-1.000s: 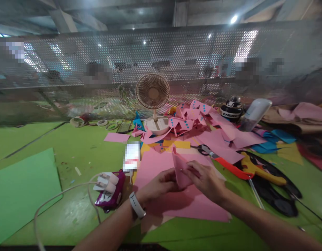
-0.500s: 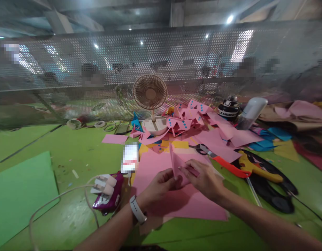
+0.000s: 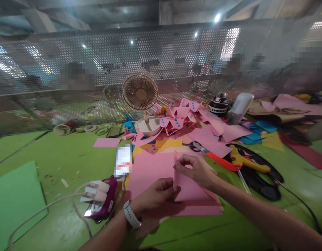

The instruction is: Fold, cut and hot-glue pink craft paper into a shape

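My left hand pinches the lower end of a folded piece of pink paper between thumb and fingers. Higher up, my right hand grips the same piece near its upper end, thumb and forefinger closed on the narrow folded edge. The folded piece is over a stack of larger pink sheets on the green table. A yellow strip lies just beyond the stack. My left wrist wears a white watch band.
A small fan stands behind, beside heaped pink paper cutouts. A phone and purple power block with cables lie left. On the right are a red-handled tool and a yellow-handled tool.
My right hand has moved up the folded pink paper, which now spreads flatter to the right. My left hand stays low on it. The whole view has shifted slightly to the right.
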The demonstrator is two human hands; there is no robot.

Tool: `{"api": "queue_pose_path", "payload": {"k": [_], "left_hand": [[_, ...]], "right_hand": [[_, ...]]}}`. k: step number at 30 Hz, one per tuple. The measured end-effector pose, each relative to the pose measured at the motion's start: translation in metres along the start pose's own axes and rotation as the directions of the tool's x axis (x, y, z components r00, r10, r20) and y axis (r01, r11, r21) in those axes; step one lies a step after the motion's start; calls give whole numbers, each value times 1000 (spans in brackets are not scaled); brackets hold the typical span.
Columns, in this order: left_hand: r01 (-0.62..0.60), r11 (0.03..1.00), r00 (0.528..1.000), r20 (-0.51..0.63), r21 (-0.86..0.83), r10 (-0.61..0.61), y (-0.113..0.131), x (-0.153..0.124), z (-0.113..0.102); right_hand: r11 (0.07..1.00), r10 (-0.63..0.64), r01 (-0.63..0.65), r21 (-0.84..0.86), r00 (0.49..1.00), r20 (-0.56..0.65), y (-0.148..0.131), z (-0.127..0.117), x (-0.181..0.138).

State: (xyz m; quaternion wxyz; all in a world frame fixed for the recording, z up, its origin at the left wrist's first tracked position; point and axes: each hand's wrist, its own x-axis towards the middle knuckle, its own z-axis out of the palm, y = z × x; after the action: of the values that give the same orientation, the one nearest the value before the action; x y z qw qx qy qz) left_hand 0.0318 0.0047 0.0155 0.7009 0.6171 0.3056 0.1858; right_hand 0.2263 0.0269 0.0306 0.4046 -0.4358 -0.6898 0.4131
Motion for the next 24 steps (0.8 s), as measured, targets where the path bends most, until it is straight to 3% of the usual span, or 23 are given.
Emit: {"api": "queue_pose_path", "payload": {"k": [8, 15, 24], "left_hand": [[65, 990, 998, -15, -125, -68, 10, -2, 7], [105, 972, 989, -82, -208, -124, 14, -3, 13], [129, 957, 984, -83, -261, -155, 10, -2, 12]], "right_hand": [[992, 77, -76, 98, 997, -2, -5, 1, -1], [990, 70, -69, 121, 998, -4, -7, 3, 0], [987, 68, -68, 145, 998, 1, -7, 3, 0]]}}
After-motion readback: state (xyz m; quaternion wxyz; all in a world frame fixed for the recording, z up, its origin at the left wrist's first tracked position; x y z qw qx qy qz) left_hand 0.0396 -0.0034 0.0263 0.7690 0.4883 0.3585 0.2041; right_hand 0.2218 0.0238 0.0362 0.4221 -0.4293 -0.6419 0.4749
